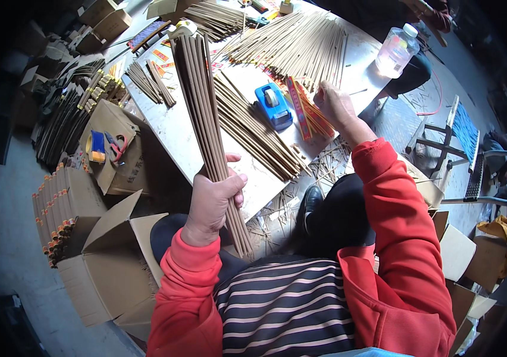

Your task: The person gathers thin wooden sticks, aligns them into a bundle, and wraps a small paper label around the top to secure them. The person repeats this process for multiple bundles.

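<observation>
My left hand (214, 199) is wrapped round the lower part of a thick bundle of brown incense sticks (198, 101), held nearly upright above the table's near left edge. My right hand (335, 107) is closed over the right side of the table; whatever its fingers may hold is hidden. Just left of it lies a stack of red and yellow paper labels (308, 113). A blue tape dispenser (274, 106) with a roll of tape stands beside the labels. Between the dispenser and my left hand, a loose row of incense sticks (253, 134) lies slantwise on the table.
A wide fan of incense sticks (301, 44) covers the table's far side. A clear plastic bottle (396, 52) stands at the right edge. Open cardboard boxes (113, 262) crowd the left floor, near stacked bundles (54, 211). Another person's hand (418, 8) shows at far right.
</observation>
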The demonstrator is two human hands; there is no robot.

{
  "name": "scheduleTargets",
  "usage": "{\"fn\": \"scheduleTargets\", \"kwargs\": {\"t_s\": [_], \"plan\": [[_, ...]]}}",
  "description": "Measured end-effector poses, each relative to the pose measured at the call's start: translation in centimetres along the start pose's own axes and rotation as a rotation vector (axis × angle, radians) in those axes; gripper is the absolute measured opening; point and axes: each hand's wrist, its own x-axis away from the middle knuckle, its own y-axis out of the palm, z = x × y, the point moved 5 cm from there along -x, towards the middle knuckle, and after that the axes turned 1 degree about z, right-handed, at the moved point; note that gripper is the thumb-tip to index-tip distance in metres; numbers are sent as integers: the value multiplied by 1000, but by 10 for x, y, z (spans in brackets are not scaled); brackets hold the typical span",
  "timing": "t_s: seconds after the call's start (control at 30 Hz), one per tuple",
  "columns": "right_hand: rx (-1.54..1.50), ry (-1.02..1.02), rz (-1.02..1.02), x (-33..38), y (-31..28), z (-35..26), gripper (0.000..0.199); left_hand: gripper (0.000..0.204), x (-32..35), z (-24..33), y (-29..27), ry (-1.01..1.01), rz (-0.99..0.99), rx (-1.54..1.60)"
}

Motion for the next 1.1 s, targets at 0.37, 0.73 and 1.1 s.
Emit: {"fn": "scheduleTargets", "kwargs": {"t_s": [0.37,0.73,1.1], "plan": [[-372,125,71,-13,5,6,26,35,3,0,0,-7,-6,29],[-1039,770,-376,7,23,-9,6,35,4,-2,-7,13,5,35],[-781,642,-305,-5,43,9,12,32,2,-4,-11,-2,13,73]]}}
